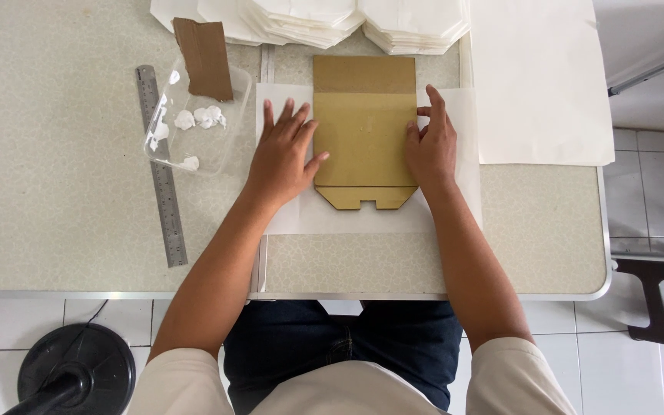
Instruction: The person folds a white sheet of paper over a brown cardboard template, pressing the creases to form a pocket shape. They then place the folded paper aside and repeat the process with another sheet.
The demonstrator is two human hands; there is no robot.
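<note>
Fingers: left fingers (290,119) spread and flat, thumb reaching to the template's left edge; right fingers (433,104) stretched along its right edge, thumb and forefinger closing on the edge of the sheet there — whether they actually grip it, I cannot tell.
Left hand (282,157): palm down on the sheet, just beside the template, grasping nothing.
Right hand (429,150): resting at the template's right edge, partly over it.
Template (363,131): flat brown card piece with a notched lower end, lying between the two hands, on the sheet, in the middle of the table.
Sheet (363,219): thin white paper under the template, showing on both sides and below it.
Table (63,192): speckled pale top with a metal edge — the person sits at its near side.
Tray (197,119): clear plastic, left of the left hand, with white dabs of paste inside.
Card (205,58): brown strip propped in the tray's far end.
Ruler (161,165): steel, lying left of the tray, running near to far.
Stacks (309,23): folded white paper piled along the far edge.
Large paper (539,84): white, flat, right of the right hand.
</note>
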